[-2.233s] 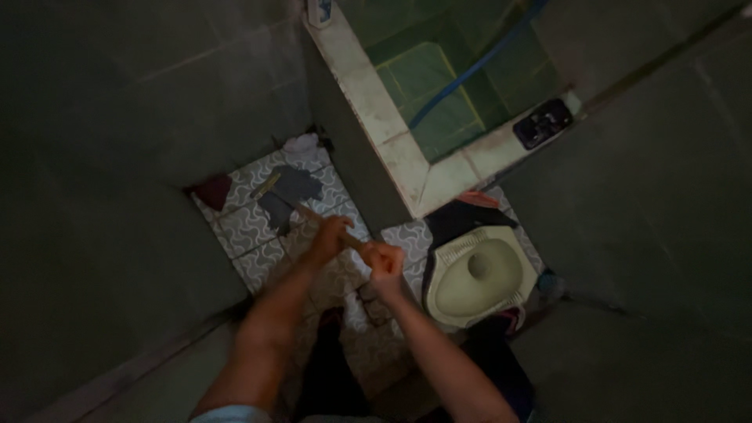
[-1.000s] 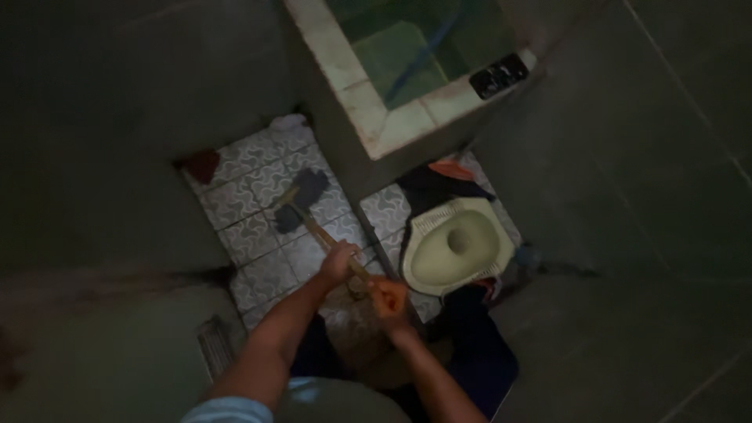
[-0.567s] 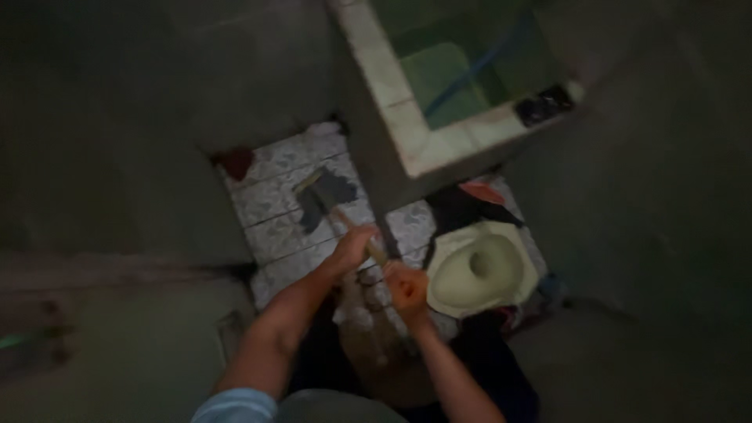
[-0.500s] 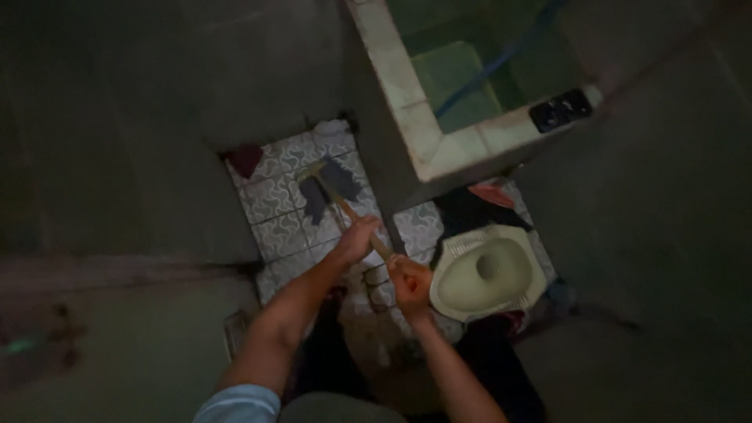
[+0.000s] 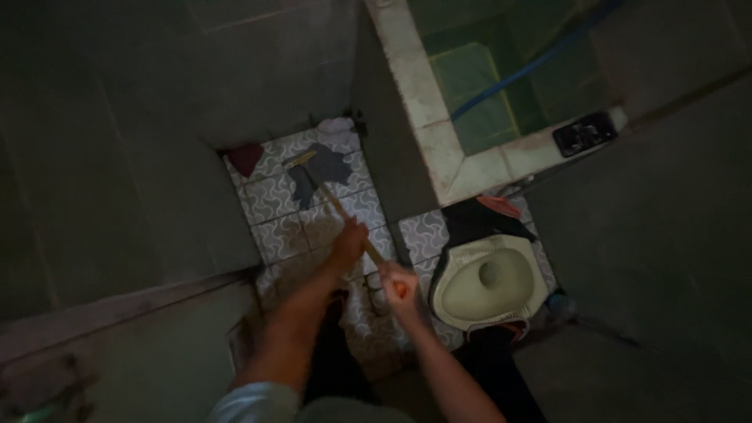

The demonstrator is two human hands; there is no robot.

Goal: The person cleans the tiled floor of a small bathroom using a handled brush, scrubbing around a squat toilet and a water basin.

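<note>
Broom handle [image 5: 345, 213] gripped by left hand [image 5: 349, 241]; right hand [image 5: 395, 283] below.

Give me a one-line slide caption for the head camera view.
Both hands, left hand and right hand, grip a long-handled mop on the patterned tile floor beside a squat toilet.

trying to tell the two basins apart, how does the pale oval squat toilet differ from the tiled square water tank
The pale oval squat toilet is rounded and sunk at floor level; the tiled square water tank is straight-edged, with a raised pale rim. The toilet bowl looks cream and smooth, while the tank's inside is green tile with a blue hose running into it. Both open upward beside the patterned floor tiles.
</note>
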